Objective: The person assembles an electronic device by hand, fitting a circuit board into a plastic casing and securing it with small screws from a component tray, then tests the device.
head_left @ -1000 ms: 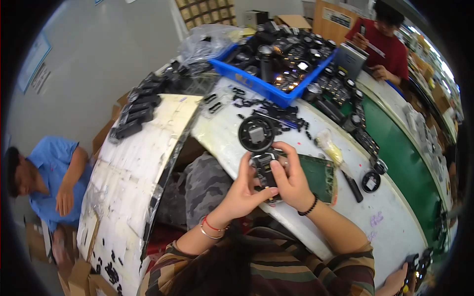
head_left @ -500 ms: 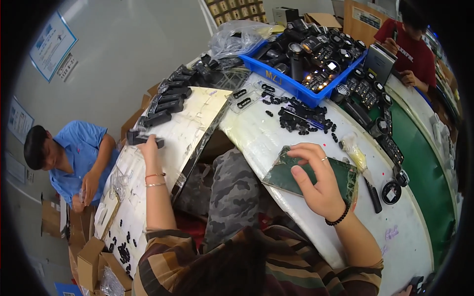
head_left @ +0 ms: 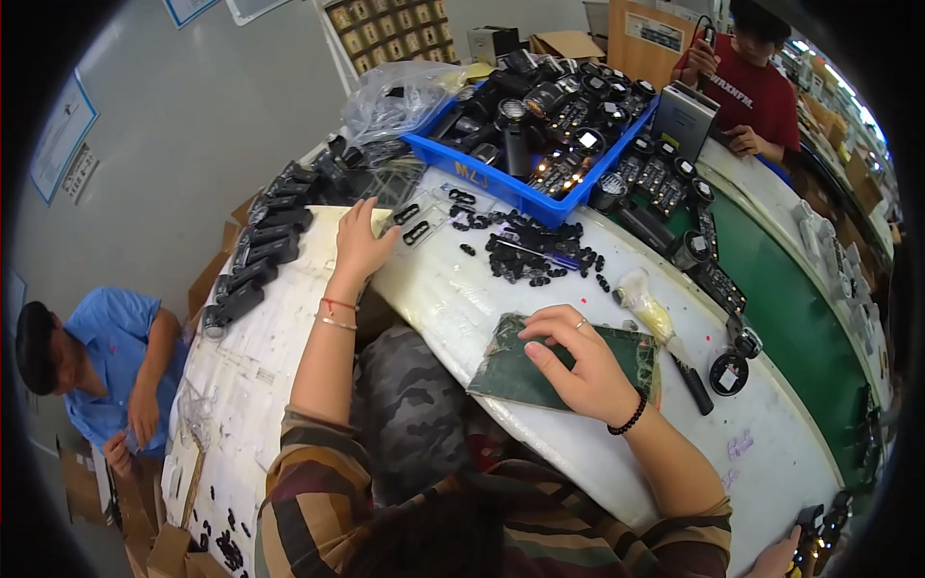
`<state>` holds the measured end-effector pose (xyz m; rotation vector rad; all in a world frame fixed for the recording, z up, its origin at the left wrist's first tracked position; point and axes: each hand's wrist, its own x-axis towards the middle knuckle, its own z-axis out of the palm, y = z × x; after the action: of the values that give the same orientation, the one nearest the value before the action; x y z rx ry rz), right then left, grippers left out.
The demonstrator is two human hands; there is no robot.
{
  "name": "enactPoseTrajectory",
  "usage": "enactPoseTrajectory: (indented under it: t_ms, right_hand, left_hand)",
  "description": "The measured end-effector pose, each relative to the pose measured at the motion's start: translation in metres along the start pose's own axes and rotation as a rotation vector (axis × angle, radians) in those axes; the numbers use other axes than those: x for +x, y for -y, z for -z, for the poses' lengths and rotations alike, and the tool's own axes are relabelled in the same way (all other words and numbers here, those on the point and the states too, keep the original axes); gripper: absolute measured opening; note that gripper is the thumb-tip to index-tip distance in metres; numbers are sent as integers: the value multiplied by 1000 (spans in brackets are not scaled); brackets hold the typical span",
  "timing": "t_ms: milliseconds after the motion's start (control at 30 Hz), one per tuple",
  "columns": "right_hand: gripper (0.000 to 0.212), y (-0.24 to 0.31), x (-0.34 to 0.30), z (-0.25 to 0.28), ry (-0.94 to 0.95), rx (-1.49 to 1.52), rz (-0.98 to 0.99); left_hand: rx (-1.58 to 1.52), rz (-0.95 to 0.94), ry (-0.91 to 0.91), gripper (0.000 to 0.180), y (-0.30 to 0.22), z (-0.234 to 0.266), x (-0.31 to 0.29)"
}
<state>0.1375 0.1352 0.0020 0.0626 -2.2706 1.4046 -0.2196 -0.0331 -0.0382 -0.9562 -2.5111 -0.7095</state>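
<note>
My left hand [head_left: 362, 243] is stretched toward the far side of the pale left board, fingers apart and holding nothing. Close to its fingertips lie a few black oval frames [head_left: 415, 232] on a clear plastic tray. A curved row of black housings [head_left: 258, 274] lines the board's left side. My right hand [head_left: 578, 374] hovers over or rests on a dark green pad [head_left: 515, 378], its fingers loosely spread with nothing seen in them; whether it touches the pad I cannot tell.
A blue bin [head_left: 540, 205] full of black devices stands at the back. Before it lie a heap of small black parts [head_left: 533, 252] and a blue-handled screwdriver [head_left: 568, 260]. On the right are a brush [head_left: 693, 387] and a roll [head_left: 728, 374]. Two people [head_left: 125, 356] work nearby.
My left hand has let go of a black housing at the near end of the row and moved away and right toward the oval frames. My right hand stays over the pad. The view has shifted.
</note>
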Motion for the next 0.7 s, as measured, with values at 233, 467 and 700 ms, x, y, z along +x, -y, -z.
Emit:
enactPoseTrajectory:
  t_ms: [233,467,700]
  right_hand:
    - [15,-21,22,25,-21,-286,-73]
    - [9,-70,82,22,135,-766,-237]
    - [13,-83,80,36,179,-587,-109]
  left_hand:
    - [-196,200,206,47,10,-16,34]
    - [-888,284,-100,46,-22,14,11]
    - [-1023,-263,748,50,-150,64,-101]
